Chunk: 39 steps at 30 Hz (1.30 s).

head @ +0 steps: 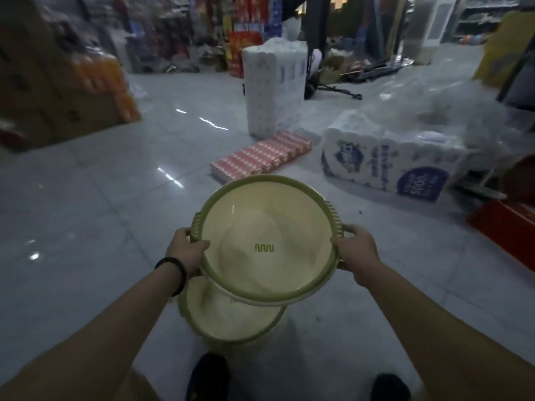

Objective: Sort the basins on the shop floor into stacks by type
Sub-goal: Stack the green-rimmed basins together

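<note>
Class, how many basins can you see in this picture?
2: the upper basin, held by the left hand and right hand; the lower basin, partly covered beneath it. Others may be nested unseen.

The person has bare forearms [115, 322], a black band [174, 274] behind the left hand [186, 251], and dark shoes [209, 377].

Basins, cream with green rims: two, upper basin [260, 221] and lower basin [231, 321]. Hands: two, left hand [186, 250] and right hand [354, 250]. Dark shoes: two, left shoe [208, 377] and right shoe [389, 387]. White paper-roll packs: two, upright pack [275, 82] and lying pack [385, 166]. Red patterned carton [260, 156]: one. Black wristband [175, 270]: one.
</note>
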Each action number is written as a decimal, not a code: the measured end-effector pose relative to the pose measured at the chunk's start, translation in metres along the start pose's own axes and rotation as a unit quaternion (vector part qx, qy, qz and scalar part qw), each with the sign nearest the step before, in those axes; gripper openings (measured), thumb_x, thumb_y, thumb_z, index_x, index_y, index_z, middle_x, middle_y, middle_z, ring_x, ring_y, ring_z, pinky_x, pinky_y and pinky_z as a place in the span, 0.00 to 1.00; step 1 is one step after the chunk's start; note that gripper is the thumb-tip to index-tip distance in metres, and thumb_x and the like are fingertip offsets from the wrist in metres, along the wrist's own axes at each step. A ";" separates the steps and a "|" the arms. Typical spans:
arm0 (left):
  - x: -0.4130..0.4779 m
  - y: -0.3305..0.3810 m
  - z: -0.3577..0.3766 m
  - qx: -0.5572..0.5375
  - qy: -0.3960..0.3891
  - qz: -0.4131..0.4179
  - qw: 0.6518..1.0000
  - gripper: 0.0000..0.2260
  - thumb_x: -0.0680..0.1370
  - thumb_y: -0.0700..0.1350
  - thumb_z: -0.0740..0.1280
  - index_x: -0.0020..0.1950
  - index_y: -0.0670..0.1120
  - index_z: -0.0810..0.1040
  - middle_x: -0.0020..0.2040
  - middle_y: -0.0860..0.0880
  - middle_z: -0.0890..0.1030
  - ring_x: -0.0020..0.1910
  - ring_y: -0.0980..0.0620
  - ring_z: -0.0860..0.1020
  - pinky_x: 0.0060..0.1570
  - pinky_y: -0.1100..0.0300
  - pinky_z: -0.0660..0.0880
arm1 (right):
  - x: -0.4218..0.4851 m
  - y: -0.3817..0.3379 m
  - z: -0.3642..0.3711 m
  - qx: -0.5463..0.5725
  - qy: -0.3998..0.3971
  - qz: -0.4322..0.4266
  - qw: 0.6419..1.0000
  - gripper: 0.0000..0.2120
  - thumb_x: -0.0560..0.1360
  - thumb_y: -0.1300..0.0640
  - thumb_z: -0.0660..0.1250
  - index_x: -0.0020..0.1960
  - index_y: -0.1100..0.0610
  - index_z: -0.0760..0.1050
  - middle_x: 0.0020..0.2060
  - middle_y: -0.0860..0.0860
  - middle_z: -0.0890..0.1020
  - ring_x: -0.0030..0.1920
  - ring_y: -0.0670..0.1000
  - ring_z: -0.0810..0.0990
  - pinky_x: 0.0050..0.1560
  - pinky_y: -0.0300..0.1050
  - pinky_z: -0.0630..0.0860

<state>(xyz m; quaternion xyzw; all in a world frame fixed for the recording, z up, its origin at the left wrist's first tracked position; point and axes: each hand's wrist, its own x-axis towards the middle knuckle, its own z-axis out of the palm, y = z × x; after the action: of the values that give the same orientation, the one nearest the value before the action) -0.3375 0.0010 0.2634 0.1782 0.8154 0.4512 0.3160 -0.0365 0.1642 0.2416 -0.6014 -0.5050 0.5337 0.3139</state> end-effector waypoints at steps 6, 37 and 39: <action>0.035 -0.078 -0.019 -0.028 0.044 -0.076 0.996 0.23 0.81 0.44 0.69 0.76 0.51 0.69 0.65 0.43 0.79 0.57 0.37 0.81 0.54 0.36 0.82 | 0.025 0.059 0.086 -0.060 -0.034 0.032 0.997 0.23 0.74 0.58 0.71 0.69 0.48 0.78 0.49 0.52 0.86 0.46 0.57 0.87 0.41 0.59 0.88; 0.086 -0.177 0.020 0.159 0.023 -0.228 0.960 0.33 0.79 0.41 0.70 0.81 0.47 0.58 0.73 0.36 0.69 0.65 0.33 0.74 0.62 0.38 0.78 | 0.051 0.102 0.147 -0.296 -0.183 0.178 0.920 0.21 0.79 0.57 0.64 0.71 0.57 0.70 0.57 0.57 0.77 0.59 0.61 0.77 0.58 0.59 0.80; 0.076 -0.157 0.030 0.236 0.033 -0.187 0.953 0.38 0.78 0.47 0.70 0.83 0.47 0.54 0.77 0.38 0.63 0.73 0.34 0.67 0.68 0.38 0.71 | 0.043 0.088 0.140 -0.316 -0.170 0.146 0.922 0.20 0.80 0.58 0.64 0.70 0.61 0.70 0.53 0.56 0.77 0.56 0.60 0.77 0.58 0.58 0.81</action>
<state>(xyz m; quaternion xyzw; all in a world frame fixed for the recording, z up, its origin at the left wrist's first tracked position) -0.3744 -0.0198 0.0912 0.0774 0.9275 0.1842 0.3161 -0.1504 0.1560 0.1138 -0.6362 -0.6001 0.4806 -0.0645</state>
